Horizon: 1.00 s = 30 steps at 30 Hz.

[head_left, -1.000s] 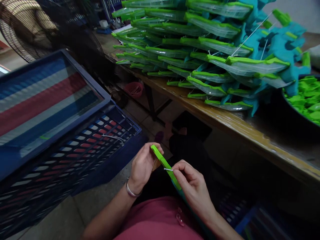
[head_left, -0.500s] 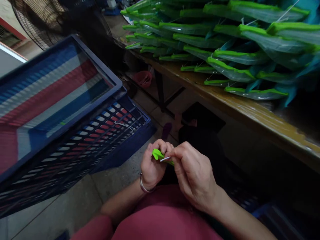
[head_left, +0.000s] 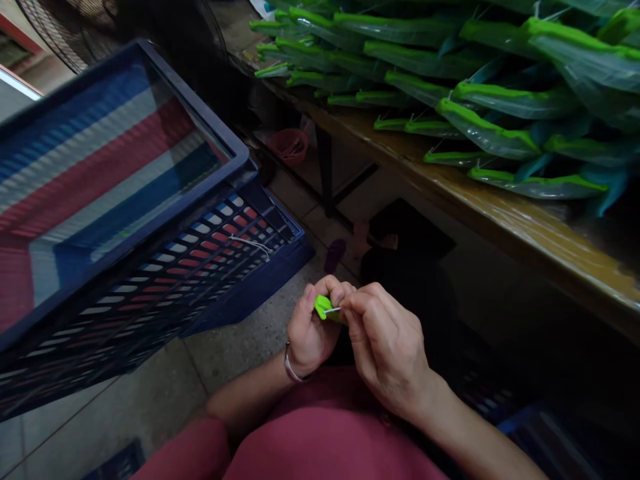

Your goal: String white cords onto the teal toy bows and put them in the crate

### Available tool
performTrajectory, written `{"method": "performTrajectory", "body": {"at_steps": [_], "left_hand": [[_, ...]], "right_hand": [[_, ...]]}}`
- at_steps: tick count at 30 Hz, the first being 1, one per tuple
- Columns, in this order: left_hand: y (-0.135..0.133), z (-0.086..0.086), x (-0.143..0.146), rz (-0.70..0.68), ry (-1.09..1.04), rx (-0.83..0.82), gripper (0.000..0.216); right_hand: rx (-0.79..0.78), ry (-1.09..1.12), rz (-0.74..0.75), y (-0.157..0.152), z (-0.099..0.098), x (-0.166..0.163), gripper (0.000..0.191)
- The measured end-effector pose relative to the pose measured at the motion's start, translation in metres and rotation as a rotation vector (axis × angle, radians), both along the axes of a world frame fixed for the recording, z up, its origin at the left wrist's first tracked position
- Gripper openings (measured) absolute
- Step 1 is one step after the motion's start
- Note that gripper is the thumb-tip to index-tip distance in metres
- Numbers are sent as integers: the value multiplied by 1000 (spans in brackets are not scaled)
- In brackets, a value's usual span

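My left hand is closed around a bright green strip, of which only the tip shows above my fingers. My right hand pinches a thin white pin or tie that pokes into the green strip. Both hands meet low in the middle, above my lap in a pink garment. A silver bangle sits on my left wrist.
A dark blue slatted crate holding blue, red and white striped material stands at the left. A wooden table edge runs along the right, stacked with several green-edged clear pouches. A fan sits at the top left.
My hands have come together and my left fingers have curled over the green strip, hiding most of it. The view has dropped, so the table pile sits higher.
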<state>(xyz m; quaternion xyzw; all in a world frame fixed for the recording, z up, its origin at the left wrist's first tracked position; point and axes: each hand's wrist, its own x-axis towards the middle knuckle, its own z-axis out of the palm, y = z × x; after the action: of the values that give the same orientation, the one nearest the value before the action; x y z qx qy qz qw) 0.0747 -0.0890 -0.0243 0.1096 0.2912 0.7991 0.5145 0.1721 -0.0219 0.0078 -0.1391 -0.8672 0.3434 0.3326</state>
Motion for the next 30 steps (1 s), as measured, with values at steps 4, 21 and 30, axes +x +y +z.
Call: {"method": "performTrajectory", "body": {"at_steps": [4, 21, 30], "left_hand": [[-1, 1, 0, -1, 13, -23, 45], [-1, 4, -5, -99, -8, -90, 46], [17, -10, -10, -98, -82, -257, 21]], "right_hand": [[-9, 4, 8, 0, 2, 0, 11], [244, 1, -45, -2, 1, -8, 17], [318, -4, -152, 11, -16, 2, 12]]}}
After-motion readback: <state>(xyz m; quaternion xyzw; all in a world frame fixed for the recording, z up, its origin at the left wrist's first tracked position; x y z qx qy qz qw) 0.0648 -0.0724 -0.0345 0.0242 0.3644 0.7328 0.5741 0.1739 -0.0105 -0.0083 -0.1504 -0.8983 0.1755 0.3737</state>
